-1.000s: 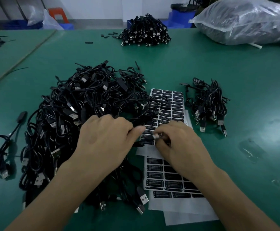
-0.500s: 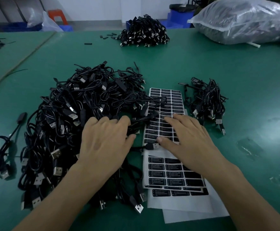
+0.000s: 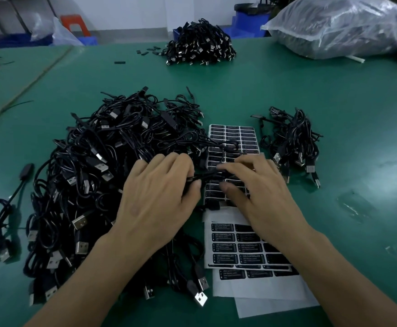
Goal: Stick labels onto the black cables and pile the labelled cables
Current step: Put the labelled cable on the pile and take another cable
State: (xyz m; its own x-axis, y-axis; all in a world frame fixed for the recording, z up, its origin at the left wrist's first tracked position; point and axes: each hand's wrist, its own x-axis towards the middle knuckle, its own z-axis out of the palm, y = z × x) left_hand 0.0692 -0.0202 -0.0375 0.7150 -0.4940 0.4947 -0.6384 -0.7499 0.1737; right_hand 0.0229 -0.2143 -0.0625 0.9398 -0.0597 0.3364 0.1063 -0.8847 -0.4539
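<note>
Hands moved up: L hand (image 3: pixel 157 197) now pinches a cable (image 3: pixel 207 177) at its fingertips; R hand (image 3: pixel 259 197) curls over label sheet (image 3: pixel 240 135), grip unclear. Labelling prob. next; small pile (image 3: pixel 292 142) sits right of R fingers.

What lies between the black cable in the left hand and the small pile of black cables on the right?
Only the right hand and the flat white sheet of black labels lie between the thin black cable pinched by the left hand and the small cable pile. Nothing upright blocks it.
</note>
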